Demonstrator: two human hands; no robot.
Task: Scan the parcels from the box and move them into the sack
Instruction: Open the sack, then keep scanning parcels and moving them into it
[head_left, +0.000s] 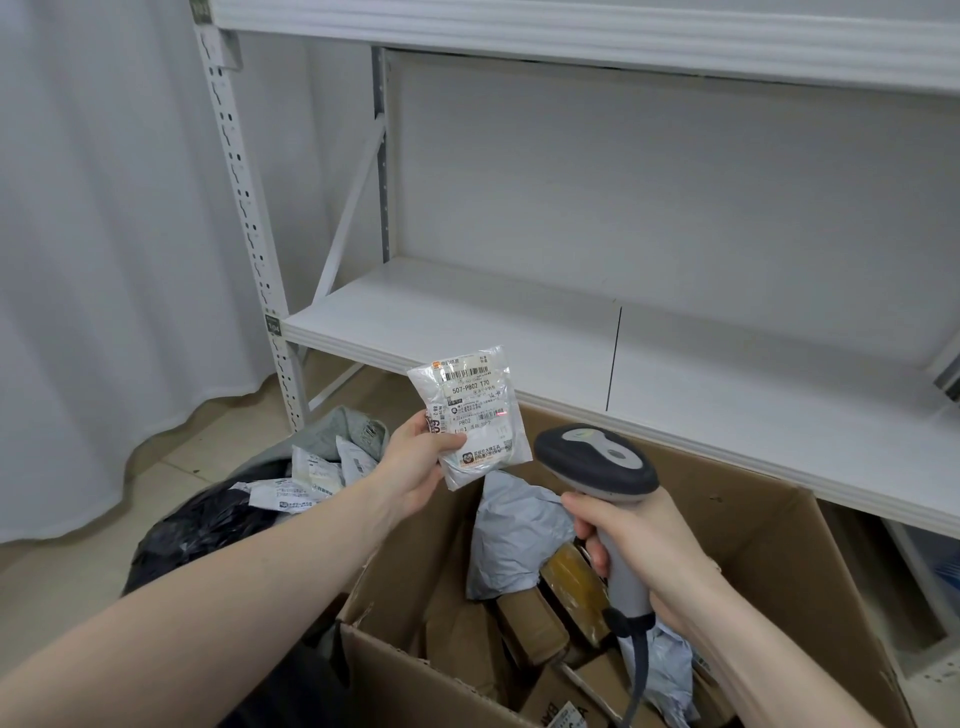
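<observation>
The left hand (415, 462) pinches a small, flat, silvery-white plastic parcel (470, 415) by its lower left edge, thumb across the front and fingers behind. The parcel is held in the air above the far left corner of the large open brown cardboard box (779, 561), its long axis running roughly upright and leaning slightly left, the printed shipping label facing the camera. A small red spot of light lies on the label's right side.

The right hand (639, 545) is wrapped around the grip of a grey and black handheld barcode scanner (597, 467), whose head points up and left toward the parcel; its dark cable hangs down into the box.

Inside the box lie brown cartons and grey plastic mailers (511, 530). Left of the box, a black plastic sack (202, 525) stands open with white and grey parcels in its mouth. White metal shelving (519, 322) stands behind.
</observation>
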